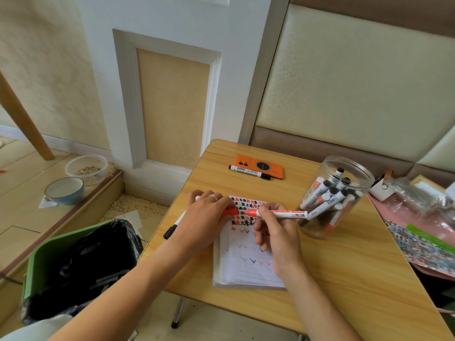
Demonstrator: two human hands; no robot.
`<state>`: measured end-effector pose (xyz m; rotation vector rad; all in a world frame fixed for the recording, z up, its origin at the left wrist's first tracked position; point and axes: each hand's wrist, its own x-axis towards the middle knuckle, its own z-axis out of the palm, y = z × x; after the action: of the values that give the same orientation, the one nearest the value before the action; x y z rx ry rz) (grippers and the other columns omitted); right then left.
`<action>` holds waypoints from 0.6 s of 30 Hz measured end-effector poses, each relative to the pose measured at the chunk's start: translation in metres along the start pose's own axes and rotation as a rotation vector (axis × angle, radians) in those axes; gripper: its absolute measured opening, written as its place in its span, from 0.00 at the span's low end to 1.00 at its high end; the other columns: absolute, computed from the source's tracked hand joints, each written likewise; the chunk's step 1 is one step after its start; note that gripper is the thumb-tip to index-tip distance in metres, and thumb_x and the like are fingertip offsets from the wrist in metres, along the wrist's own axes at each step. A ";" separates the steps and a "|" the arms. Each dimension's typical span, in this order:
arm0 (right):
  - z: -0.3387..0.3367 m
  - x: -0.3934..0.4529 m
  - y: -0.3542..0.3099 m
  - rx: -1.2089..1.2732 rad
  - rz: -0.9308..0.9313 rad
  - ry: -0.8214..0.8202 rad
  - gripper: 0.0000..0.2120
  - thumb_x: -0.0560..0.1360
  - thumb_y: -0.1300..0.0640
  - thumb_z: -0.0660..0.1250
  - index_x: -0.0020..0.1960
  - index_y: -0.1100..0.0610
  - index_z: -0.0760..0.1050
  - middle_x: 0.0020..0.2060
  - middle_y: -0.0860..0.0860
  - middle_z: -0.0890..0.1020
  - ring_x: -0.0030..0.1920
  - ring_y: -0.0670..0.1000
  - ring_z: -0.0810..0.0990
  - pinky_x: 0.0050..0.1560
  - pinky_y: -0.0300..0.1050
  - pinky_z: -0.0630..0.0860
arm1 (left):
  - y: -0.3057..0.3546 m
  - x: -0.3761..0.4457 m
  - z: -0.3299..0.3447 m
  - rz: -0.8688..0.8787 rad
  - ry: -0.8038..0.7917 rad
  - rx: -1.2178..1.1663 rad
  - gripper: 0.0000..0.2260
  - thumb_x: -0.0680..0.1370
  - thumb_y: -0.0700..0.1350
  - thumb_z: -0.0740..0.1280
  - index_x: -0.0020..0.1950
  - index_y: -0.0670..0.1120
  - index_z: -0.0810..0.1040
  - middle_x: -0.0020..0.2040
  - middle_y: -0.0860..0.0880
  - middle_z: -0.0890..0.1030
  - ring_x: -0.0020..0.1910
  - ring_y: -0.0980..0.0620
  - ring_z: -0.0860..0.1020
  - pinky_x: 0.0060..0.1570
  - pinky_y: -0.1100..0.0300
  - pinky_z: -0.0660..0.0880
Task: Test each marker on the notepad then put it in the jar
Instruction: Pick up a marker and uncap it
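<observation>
The notepad (246,264) lies on the near middle of the wooden bench (344,279), its lower lines showing faint red and blue ticks and its top edge filled with rows of black, red and green star marks. The right hand (278,232) rests over the pad's right side, fingers curled and pinching a red marker (278,213) that lies almost level, its bare tip pointing left over the star rows; whether the tip touches the paper I cannot tell. The left hand (206,215) sits on the pad's upper left corner, fingers folded around the red cap (230,212), just beside the marker tip, with a ring on one finger. A black marker (174,226) pokes out from under the left hand toward the bench's left edge. To the right of the pad stands the clear jar (337,195), open-topped and holding many markers leaning together; the red marker's back end reaches close to its wall. Farther back, another black marker (248,172) lies against an orange phone (261,166). On the floor left of the bench is a green bin (41,257) with a black liner.
</observation>
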<state>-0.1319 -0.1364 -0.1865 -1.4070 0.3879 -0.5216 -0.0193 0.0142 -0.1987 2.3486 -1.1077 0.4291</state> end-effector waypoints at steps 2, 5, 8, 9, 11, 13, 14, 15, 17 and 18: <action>0.001 -0.001 0.000 -0.010 -0.012 -0.015 0.04 0.82 0.60 0.67 0.49 0.58 0.75 0.32 0.57 0.78 0.24 0.53 0.71 0.21 0.39 0.62 | 0.003 0.000 -0.002 0.025 0.009 -0.008 0.10 0.81 0.54 0.66 0.61 0.55 0.79 0.57 0.55 0.82 0.59 0.52 0.76 0.65 0.52 0.58; 0.001 -0.002 0.000 -0.072 -0.034 -0.058 0.04 0.82 0.59 0.68 0.49 0.57 0.76 0.32 0.55 0.78 0.24 0.52 0.72 0.21 0.39 0.63 | 0.008 -0.001 -0.004 0.082 0.037 -0.033 0.07 0.79 0.51 0.69 0.57 0.54 0.80 0.53 0.55 0.82 0.54 0.52 0.78 0.61 0.53 0.61; 0.001 -0.002 0.000 -0.119 -0.038 -0.083 0.04 0.81 0.57 0.70 0.47 0.55 0.79 0.30 0.54 0.76 0.24 0.50 0.71 0.21 0.38 0.63 | 0.011 -0.004 -0.003 0.125 0.040 -0.068 0.07 0.79 0.50 0.69 0.56 0.54 0.79 0.51 0.56 0.81 0.52 0.53 0.77 0.58 0.56 0.61; 0.000 -0.001 0.000 -0.123 -0.036 -0.085 0.04 0.81 0.56 0.71 0.47 0.54 0.80 0.30 0.54 0.75 0.24 0.50 0.70 0.22 0.38 0.62 | 0.010 -0.004 -0.002 0.131 0.043 -0.079 0.07 0.80 0.50 0.68 0.57 0.54 0.79 0.52 0.56 0.80 0.52 0.54 0.76 0.57 0.57 0.62; -0.001 0.000 0.000 -0.114 -0.027 -0.086 0.04 0.79 0.54 0.72 0.47 0.54 0.82 0.30 0.57 0.74 0.25 0.49 0.68 0.22 0.38 0.62 | 0.009 -0.005 -0.002 0.134 0.051 -0.108 0.08 0.80 0.53 0.64 0.57 0.54 0.79 0.52 0.57 0.79 0.52 0.55 0.75 0.56 0.57 0.63; -0.001 0.001 0.000 -0.087 -0.012 -0.083 0.05 0.77 0.53 0.74 0.46 0.54 0.84 0.32 0.56 0.75 0.26 0.48 0.69 0.22 0.38 0.62 | 0.010 -0.005 -0.002 0.148 0.048 -0.123 0.10 0.80 0.54 0.62 0.58 0.54 0.78 0.52 0.57 0.79 0.52 0.55 0.75 0.55 0.56 0.65; -0.002 0.001 0.000 -0.073 -0.005 -0.086 0.05 0.77 0.52 0.74 0.45 0.53 0.85 0.31 0.54 0.76 0.27 0.48 0.70 0.23 0.38 0.63 | 0.011 -0.006 -0.002 0.154 0.042 -0.126 0.10 0.80 0.54 0.61 0.58 0.54 0.78 0.52 0.56 0.79 0.52 0.54 0.75 0.54 0.56 0.67; -0.002 0.001 -0.001 -0.063 0.000 -0.094 0.05 0.76 0.52 0.75 0.45 0.53 0.85 0.30 0.52 0.76 0.27 0.48 0.70 0.23 0.38 0.63 | 0.012 -0.006 -0.002 0.158 0.036 -0.130 0.10 0.81 0.54 0.61 0.58 0.54 0.77 0.51 0.56 0.79 0.51 0.54 0.75 0.53 0.55 0.68; -0.001 0.001 -0.002 -0.048 0.005 -0.113 0.09 0.74 0.47 0.75 0.45 0.52 0.85 0.31 0.53 0.77 0.28 0.48 0.72 0.24 0.38 0.64 | 0.013 -0.006 -0.002 0.156 0.031 -0.130 0.11 0.81 0.55 0.60 0.57 0.54 0.77 0.51 0.56 0.78 0.51 0.54 0.74 0.51 0.55 0.69; -0.001 0.000 -0.002 -0.040 0.013 -0.106 0.13 0.73 0.44 0.73 0.47 0.54 0.85 0.33 0.54 0.77 0.29 0.48 0.73 0.25 0.39 0.65 | 0.013 -0.007 -0.003 0.149 0.031 -0.129 0.11 0.81 0.55 0.59 0.57 0.54 0.77 0.50 0.56 0.78 0.50 0.54 0.74 0.51 0.55 0.69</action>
<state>-0.1323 -0.1377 -0.1846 -1.4628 0.3232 -0.4291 -0.0339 0.0129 -0.1954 2.1498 -1.2626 0.4324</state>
